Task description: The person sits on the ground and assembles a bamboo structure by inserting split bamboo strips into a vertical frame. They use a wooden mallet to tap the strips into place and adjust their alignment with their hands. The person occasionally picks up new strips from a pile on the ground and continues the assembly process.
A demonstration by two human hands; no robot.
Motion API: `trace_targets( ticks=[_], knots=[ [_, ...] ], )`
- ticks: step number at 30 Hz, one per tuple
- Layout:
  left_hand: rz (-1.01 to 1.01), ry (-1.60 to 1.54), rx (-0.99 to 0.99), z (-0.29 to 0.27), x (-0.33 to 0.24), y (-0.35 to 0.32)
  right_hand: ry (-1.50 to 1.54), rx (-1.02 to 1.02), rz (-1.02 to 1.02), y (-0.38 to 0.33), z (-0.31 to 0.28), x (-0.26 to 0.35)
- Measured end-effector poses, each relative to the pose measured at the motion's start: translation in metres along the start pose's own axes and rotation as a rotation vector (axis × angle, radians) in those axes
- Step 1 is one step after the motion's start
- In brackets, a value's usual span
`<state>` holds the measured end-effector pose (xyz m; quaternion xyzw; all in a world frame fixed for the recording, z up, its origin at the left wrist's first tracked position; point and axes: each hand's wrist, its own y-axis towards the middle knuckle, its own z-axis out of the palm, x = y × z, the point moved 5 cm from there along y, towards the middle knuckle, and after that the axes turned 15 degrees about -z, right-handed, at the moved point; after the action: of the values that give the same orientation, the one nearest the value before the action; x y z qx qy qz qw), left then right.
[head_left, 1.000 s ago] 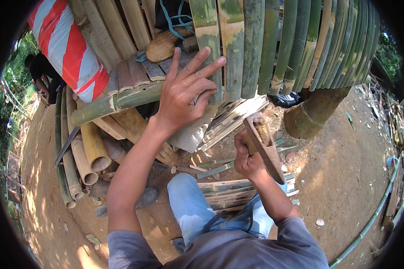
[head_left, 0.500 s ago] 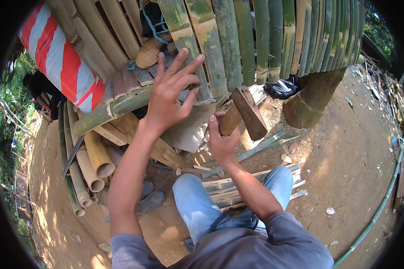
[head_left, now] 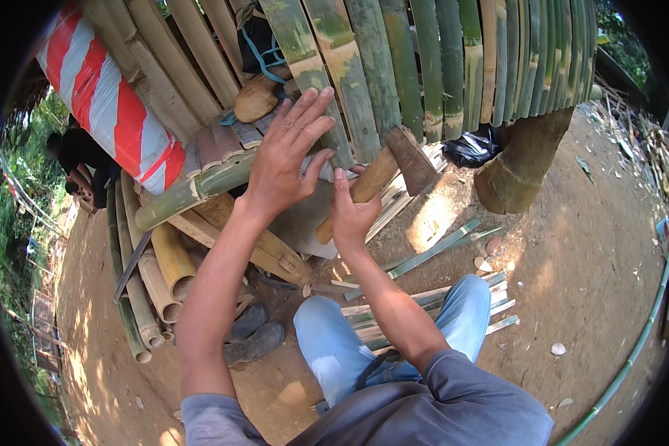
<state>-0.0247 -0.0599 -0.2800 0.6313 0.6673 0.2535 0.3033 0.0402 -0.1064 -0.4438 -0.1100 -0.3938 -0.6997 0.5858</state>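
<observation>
My right hand [head_left: 351,210] grips the wooden handle of a hammer [head_left: 389,168]. Its dark rusty head points up and right, close to the lower ends of the green bamboo slats [head_left: 424,67] that form a wall. Fingers spread, my left hand [head_left: 284,152] is raised with its palm against or just in front of the slats, left of the hammer. Below the left hand a thick green bamboo pole [head_left: 193,192] lies across a stack of wood.
A red and white striped barrier [head_left: 111,104] leans at the left. Cut bamboo tubes [head_left: 156,275] lie on the dirt beside grey shoes [head_left: 249,334]. Split strips [head_left: 424,256] lie by my knees. A bamboo stump [head_left: 520,163] and black bag [head_left: 472,149] stand right. A person [head_left: 82,160] crouches far left.
My right hand has swung the hammer upward from near the ground toward the slats. My left hand stays spread against the bamboo.
</observation>
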Motion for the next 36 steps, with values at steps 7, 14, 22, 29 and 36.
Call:
trace_targets(
  ticks=[7, 14, 22, 29, 36],
  knots=[
    [-0.007, 0.017, 0.040, -0.006, -0.003, 0.002, -0.044, 0.037, 0.035, 0.004, 0.001, 0.012],
    [-0.010, 0.130, 0.040, -0.007, -0.003, 0.001, -0.064, 0.270, 0.095, -0.001, -0.047, 0.015],
    [-0.017, 0.142, 0.050, -0.008, 0.000, 0.000, -0.550, 0.774, -0.145, 0.017, -0.056, 0.071],
    [-0.027, 0.116, 0.053, -0.006, 0.003, 0.001, -0.534, 0.878, -0.590, 0.031, -0.044, 0.096],
    [-0.041, 0.110, 0.043, -0.004, 0.006, -0.002, -0.350, 0.720, -0.478, 0.023, -0.051, 0.098]
  ],
)
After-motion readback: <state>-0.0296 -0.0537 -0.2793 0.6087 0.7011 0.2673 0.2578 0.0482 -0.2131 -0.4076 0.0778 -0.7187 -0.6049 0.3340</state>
